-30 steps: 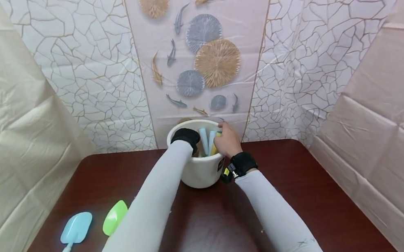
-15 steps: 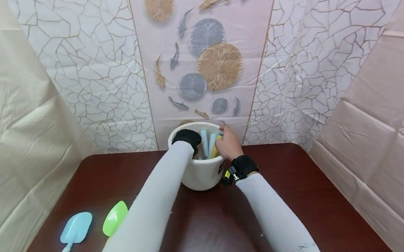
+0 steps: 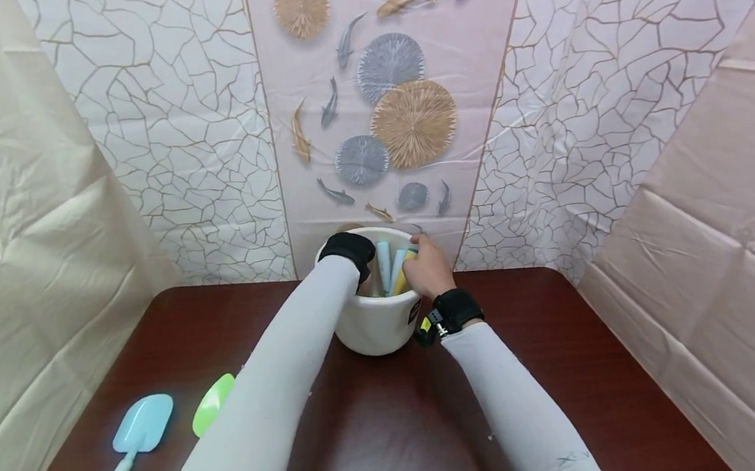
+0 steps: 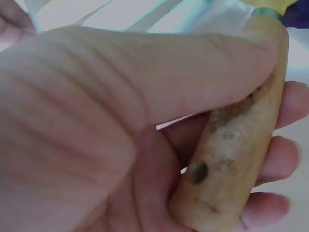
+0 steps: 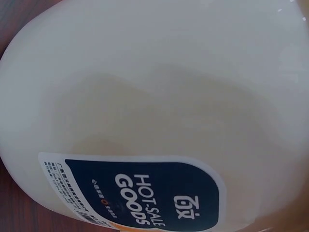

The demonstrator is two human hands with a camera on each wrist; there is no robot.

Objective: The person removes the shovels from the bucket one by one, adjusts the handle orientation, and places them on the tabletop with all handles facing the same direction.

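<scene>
A white bucket (image 3: 376, 328) stands near the far edge of the table. My left hand (image 4: 120, 96) is down inside it, mostly hidden in the head view by the black wristband (image 3: 349, 252) and sleeve. In the left wrist view its thumb and fingers wrap a worn wooden handle (image 4: 227, 159) with a green band at one end; the tool's working end is hidden. My right hand (image 3: 428, 267) grips the bucket's right rim. Beside the left hand, light-blue handles (image 3: 385, 264) and a yellow piece (image 3: 399, 279) stick up inside. The right wrist view shows the bucket's labelled wall (image 5: 145, 193).
On the left of the dark red table (image 3: 385, 434) lies a light-blue shovel (image 3: 143, 425). A green scoop (image 3: 213, 405) lies next to it, partly covered by the left sleeve. A patterned cloth (image 3: 366, 129) hangs behind the bucket, and plain sheets flank both sides.
My left wrist has risen slightly at the bucket's rim, and the left sleeve covers a little more of the green scoop. The right hand stays on the rim.
</scene>
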